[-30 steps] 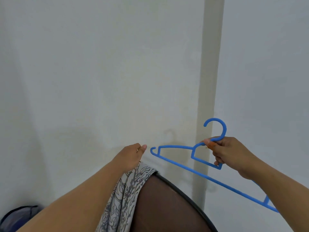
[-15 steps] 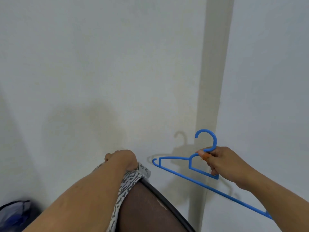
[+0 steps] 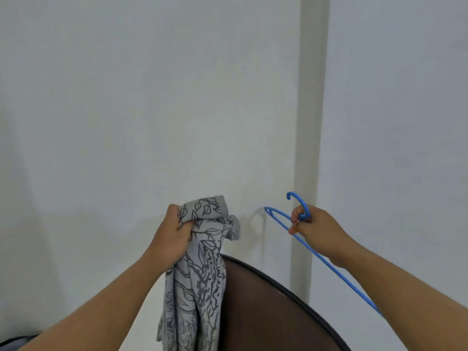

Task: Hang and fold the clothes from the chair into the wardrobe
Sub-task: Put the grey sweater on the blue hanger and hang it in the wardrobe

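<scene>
My left hand [image 3: 172, 236] grips a bunched grey garment with a dark leaf print [image 3: 200, 269], lifted above the chair; the cloth hangs down past the bottom of the frame. The brown chair back with a dark rim [image 3: 266, 307] stands just right of the hanging cloth. My right hand [image 3: 316, 229] holds a blue plastic hanger [image 3: 281, 221] at the base of its hook, turned nearly edge-on. The hanger's long bar runs down to the right along my forearm. The wardrobe is not in view.
A plain white wall fills the view, with a beige vertical strip [image 3: 309, 148] at a corner on the right. A dark bag or cloth [image 3: 12, 342] peeks in at the bottom left edge.
My left hand closed on the patterned garment on the chair back and raised it off the chair. My right hand turned the hanger from flat-on to nearly edge-on.
</scene>
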